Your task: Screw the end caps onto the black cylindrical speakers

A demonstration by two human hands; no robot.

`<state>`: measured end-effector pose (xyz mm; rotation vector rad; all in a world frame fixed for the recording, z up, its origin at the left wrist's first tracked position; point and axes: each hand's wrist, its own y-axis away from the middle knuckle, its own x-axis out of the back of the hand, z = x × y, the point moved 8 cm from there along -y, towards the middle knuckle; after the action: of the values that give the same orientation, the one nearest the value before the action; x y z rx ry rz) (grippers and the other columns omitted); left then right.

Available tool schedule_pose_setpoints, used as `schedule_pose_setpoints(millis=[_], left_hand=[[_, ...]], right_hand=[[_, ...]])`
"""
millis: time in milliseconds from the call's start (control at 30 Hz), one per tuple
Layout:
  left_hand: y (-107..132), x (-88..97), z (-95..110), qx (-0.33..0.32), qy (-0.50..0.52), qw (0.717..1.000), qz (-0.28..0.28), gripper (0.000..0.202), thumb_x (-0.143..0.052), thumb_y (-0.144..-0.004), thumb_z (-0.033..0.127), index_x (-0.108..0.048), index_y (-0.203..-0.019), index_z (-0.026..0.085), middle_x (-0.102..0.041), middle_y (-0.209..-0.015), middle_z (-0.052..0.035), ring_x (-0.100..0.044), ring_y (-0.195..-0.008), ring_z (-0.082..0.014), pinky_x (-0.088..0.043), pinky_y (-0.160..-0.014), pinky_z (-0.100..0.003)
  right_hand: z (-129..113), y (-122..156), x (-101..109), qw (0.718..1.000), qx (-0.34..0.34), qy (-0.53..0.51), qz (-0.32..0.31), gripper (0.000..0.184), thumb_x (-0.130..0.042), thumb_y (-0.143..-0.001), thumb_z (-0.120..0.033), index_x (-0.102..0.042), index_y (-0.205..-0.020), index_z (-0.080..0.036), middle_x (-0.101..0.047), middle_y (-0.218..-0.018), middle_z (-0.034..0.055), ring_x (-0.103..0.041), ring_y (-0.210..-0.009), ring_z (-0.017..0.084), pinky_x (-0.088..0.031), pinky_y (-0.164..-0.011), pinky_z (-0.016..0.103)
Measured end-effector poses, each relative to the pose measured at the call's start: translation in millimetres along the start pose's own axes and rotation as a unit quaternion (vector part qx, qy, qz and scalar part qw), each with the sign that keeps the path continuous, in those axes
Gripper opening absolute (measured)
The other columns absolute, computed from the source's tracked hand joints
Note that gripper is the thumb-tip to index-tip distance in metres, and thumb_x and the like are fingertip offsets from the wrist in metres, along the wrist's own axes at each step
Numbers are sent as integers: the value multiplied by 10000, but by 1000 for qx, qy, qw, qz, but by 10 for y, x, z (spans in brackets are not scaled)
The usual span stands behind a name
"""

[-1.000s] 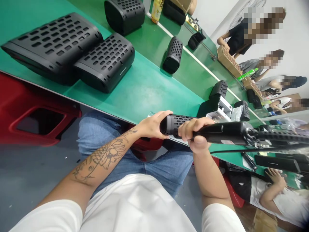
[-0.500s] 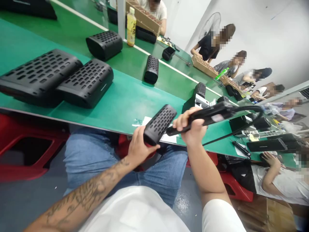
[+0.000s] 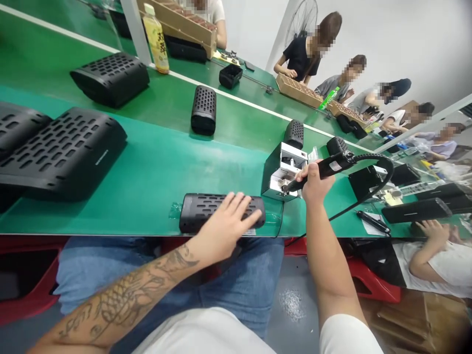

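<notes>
A yellow-labelled bottle point(image 3: 157, 42) stands beside a pale post point(image 3: 136, 32), with a fan point(image 3: 302, 30) behind a person in black point(image 3: 300, 55).

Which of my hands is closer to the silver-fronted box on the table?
Right. Your right hand holds a black tool with its tip at the opening of the silver-fronted box; your left hand lies on the perforated black case, farther left.

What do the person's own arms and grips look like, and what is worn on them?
The left forearm has a large dark-lined tattoo, partly scale-like, reaching towards the wrist. The right forearm shows no marking. A short white sleeve covers the right upper arm. Both the left grip and the right grip are ungloved.
</notes>
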<state>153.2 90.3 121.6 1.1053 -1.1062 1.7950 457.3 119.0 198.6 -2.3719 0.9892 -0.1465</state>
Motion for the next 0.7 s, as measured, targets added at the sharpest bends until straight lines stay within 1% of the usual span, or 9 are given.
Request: schedule_pose_setpoints(millis=[67, 133, 200, 267, 367, 400, 467, 567, 700], left_hand=[[-115, 168, -203, 57, -60, 996, -30, 1009, -749, -825, 39, -598, -1801, 244, -662, -1725, -275, -652, -1567, -554, -516, -1324, -786], [-168, 232, -276, 73, -94, 991, -69, 996, -732, -842, 36, -589, -1810, 224, -745, -1525, -282, -735, -1367, -497, -599, -1183, -665], [-178, 218, -265, 65, -107, 988, -95, 980, -723, -857, 33, -589, -1813, 203, -761, -1403, -267, -743, -1266, -451, -605, -1112, -582], [-157, 191, -240, 67, -114, 987, -91, 980, -743, -880, 44, -577, -1828, 226, -741, -1457, -259, -711, -1349, -452, -561, -1182, -588], [-96, 161, -212, 91, -127, 985, -67, 987, -817, -924, 127, -549, -1847, 350, -619, -1726, -245, -569, -1590, -522, -425, -1309, -696], [-78, 146, -204, 99, -130, 984, -70, 982, -829, -941, 155, -538, -1851, 383, -577, -1786, -243, -547, -1612, -541, -404, -1307, -721], [-55, 122, -188, 110, -133, 981, -90, 969, -810, -981, 179, -499, -1868, 416, -566, -1810, -251, -600, -1552, -535, -418, -1265, -716], [-60, 128, -167, 111, -138, 977, -121, 962, -760, -1019, 182, -442, -1895, 419, -620, -1753, -267, -679, -1432, -487, -458, -1209, -666], [-85, 150, -173, 108, -145, 973, -141, 982, -746, -1033, 201, -380, -1921, 402, -613, -1743, -294, -683, -1428, -501, -478, -1176, -656]], right_hand=[[7, 54, 10, 1000, -15, -13, -17, 622, -992, -818, -750, -609, -910, -269, -585, -547, -121, -557, -399, 130, -544, -478, 316], [-51, 113, 10, 999, -22, -16, -30, 610, -1003, -826, -728, -625, -902, -256, -604, -557, -109, -571, -409, 124, -544, -478, 301], [-182, 191, -2, 999, -19, -27, -38, 590, -1008, -839, -709, -644, -927, -252, -613, -566, -109, -582, -419, 119, -553, -486, 286], [-387, 311, -29, 997, -2, -61, -43, 561, -992, -867, -702, -657, -970, -264, -606, -574, -119, -579, -421, 114, -566, -489, 275], [-738, 581, -157, 989, 22, -117, -91, 499, -948, -922, -700, -678, -1010, -290, -594, -586, -125, -558, -401, 115, -568, -463, 271], [-844, 686, -218, 984, 29, -132, -116, 476, -930, -941, -699, -689, -1019, -297, -594, -586, -123, -547, -388, 116, -562, -447, 272], [-1004, 888, -340, 974, 38, -154, -161, 426, -900, -980, -682, -712, -1039, -304, -607, -591, -115, -537, -376, 120, -560, -435, 278], [-1087, 1097, -476, 965, 43, -172, -191, 372, -885, -1012, -638, -735, -1049, -300, -639, -608, -97, -570, -399, 130, -586, -464, 292], [-1008, 1183, -581, 964, 31, -177, -196, 352, -925, -991, -580, -734, -1045, -290, -671, -623, -89, -603, -421, 136, -596, -484, 294]])
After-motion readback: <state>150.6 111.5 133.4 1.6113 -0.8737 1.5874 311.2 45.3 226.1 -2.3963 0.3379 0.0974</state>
